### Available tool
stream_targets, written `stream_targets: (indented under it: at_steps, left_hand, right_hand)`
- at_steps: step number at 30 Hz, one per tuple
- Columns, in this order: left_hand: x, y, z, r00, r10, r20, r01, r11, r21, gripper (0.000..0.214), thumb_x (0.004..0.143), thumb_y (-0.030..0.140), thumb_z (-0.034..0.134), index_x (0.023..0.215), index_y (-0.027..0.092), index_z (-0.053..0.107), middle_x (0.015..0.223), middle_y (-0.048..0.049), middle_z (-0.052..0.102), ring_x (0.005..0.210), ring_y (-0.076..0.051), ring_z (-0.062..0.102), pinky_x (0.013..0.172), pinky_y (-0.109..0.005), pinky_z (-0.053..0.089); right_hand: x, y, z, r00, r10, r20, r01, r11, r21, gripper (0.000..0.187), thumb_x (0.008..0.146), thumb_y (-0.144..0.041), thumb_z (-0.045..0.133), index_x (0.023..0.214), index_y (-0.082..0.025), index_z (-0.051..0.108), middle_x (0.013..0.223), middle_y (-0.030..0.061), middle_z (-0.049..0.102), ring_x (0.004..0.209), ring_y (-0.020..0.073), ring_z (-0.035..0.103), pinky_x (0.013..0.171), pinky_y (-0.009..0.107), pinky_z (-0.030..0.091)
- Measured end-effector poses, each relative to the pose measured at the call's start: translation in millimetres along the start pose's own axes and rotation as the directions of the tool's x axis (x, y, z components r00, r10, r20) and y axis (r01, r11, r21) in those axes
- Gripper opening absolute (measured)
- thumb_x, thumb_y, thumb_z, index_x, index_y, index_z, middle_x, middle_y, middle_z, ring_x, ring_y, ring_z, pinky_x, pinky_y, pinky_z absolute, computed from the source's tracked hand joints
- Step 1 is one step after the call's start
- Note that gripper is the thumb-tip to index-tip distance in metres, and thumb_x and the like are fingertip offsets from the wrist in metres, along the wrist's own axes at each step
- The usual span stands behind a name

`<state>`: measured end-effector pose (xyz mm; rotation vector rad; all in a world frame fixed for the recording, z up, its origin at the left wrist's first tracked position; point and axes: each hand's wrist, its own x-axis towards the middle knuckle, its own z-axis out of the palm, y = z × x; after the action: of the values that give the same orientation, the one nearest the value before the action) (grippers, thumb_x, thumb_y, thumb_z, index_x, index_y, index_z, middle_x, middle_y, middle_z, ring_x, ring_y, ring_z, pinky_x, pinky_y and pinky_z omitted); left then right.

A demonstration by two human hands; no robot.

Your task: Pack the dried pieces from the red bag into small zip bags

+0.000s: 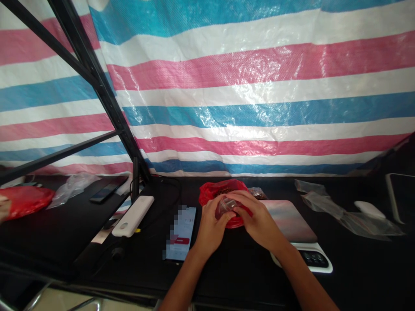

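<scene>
Both my hands are closed on a small clear plastic bag (226, 205) in the middle of the table. My left hand (211, 225) grips its left side, thumb pointing inward. From the right, my right hand (255, 219) pinches the same bag, its fingers arched over the top. What the clear bag contains is too small to make out. Just behind and beneath the hands lies a red plastic bag (210, 190), its mouth open on small dark brown pieces. My hands partly cover it. Another clear packet (258, 193) with brownish contents rests behind my right hand.
Left of my hands are a lit phone (185, 229) and a white power bank (134, 216). On the right lie a flat grey-pink case (288, 220), a white device (320, 259) and several clear bags (340, 211). At far left, another person's hand (4, 207) touches a red bag (29, 201).
</scene>
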<state>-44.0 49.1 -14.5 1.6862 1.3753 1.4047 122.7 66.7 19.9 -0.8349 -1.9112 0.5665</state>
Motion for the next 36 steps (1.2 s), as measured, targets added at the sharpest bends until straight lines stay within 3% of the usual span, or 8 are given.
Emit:
stream_targets:
  at_steps: [9,14,18,21,24,26,31,36]
  left_hand:
    - [-1.8,1.6,0.4,0.994,0.057,0.098,-0.049,0.996,-0.077,0.05,0.089,0.033,0.071,0.138,0.024,0.06,0.137,-0.0103,0.066,0.127,-0.029,0.06,0.112,-0.046,0.042]
    - [-2.0,7.6,0.2,0.995,0.051,0.08,-0.042,0.992,-0.118,0.04,0.098,0.033,0.057,0.137,0.022,0.058,0.138,-0.0112,0.065,0.128,-0.026,0.06,0.113,-0.043,0.042]
    - [-0.5,10.2,-0.5,0.995,0.007,-0.102,-0.017,0.996,-0.092,0.03,0.1,0.037,0.054,0.123,0.02,0.061,0.124,-0.0111,0.066,0.118,-0.026,0.061,0.107,-0.042,0.045]
    - [-0.9,9.6,0.8,0.939,-0.072,-0.337,0.068,0.997,-0.025,0.032,0.1,0.045,0.05,0.111,0.019,0.065,0.115,-0.0111,0.059,0.114,-0.026,0.058,0.106,-0.044,0.045]
    - [-2.3,6.6,5.2,0.878,-0.201,-0.435,0.236,0.971,0.027,0.038,0.1,0.05,0.048,0.105,0.017,0.068,0.113,-0.0123,0.054,0.115,-0.028,0.054,0.109,-0.047,0.043]
    - [-2.9,3.3,8.2,0.89,-0.239,-0.389,0.277,0.96,0.044,0.038,0.099,0.049,0.048,0.104,0.018,0.07,0.116,-0.014,0.054,0.12,-0.03,0.052,0.111,-0.049,0.041]
    - [-1.6,-5.1,10.3,0.953,-0.236,-0.188,0.24,0.971,0.0,0.037,0.099,0.046,0.047,0.098,0.019,0.071,0.115,-0.0141,0.061,0.119,-0.03,0.056,0.11,-0.047,0.041]
    - [2.3,-8.0,12.0,0.95,-0.258,-0.176,0.245,0.965,-0.092,0.037,0.1,0.044,0.045,0.096,0.017,0.07,0.118,-0.0127,0.059,0.109,-0.025,0.063,0.105,-0.041,0.047]
  right_hand:
    - [-2.3,-1.8,-1.6,0.992,-0.115,0.051,0.119,0.99,-0.074,0.057,0.089,0.0,0.042,0.132,-0.029,0.067,0.135,0.0064,0.067,0.125,0.0219,0.063,0.109,0.042,0.051]
    - [-1.2,-6.7,-1.5,0.993,-0.115,-0.038,0.11,0.988,-0.112,0.05,0.096,-0.007,0.043,0.133,-0.031,0.066,0.135,0.006,0.065,0.126,0.0214,0.061,0.109,0.04,0.05]
    - [9.9,0.6,-1.4,0.987,-0.033,-0.158,0.011,0.991,-0.135,0.041,0.099,-0.016,0.048,0.135,-0.028,0.062,0.131,0.0083,0.063,0.124,0.0211,0.061,0.109,0.037,0.048]
    - [24.6,14.5,1.7,0.995,0.093,-0.037,-0.1,0.955,-0.278,0.04,0.093,-0.011,0.05,0.129,-0.022,0.065,0.128,0.009,0.066,0.116,0.0213,0.064,0.104,0.035,0.049]
    - [38.7,25.9,7.0,0.968,0.24,0.07,-0.164,0.822,-0.545,0.044,0.087,-0.004,0.05,0.123,-0.02,0.068,0.127,0.0082,0.069,0.118,0.0238,0.062,0.102,0.036,0.046]
    - [45.1,30.3,10.6,0.956,0.285,0.071,-0.176,0.749,-0.639,0.049,0.082,0.0,0.051,0.123,-0.018,0.069,0.126,0.0093,0.07,0.12,0.0271,0.059,0.102,0.038,0.044]
    - [50.3,37.5,17.3,0.934,0.344,0.093,-0.196,0.714,-0.673,0.049,0.076,0.002,0.054,0.118,-0.017,0.07,0.125,0.0117,0.068,0.117,0.0295,0.058,0.096,0.039,0.045]
    - [49.1,45.8,19.4,0.91,0.404,0.091,-0.251,0.714,-0.654,0.043,0.08,-0.001,0.054,0.117,-0.017,0.071,0.122,0.011,0.071,0.114,0.0286,0.062,0.095,0.037,0.047]
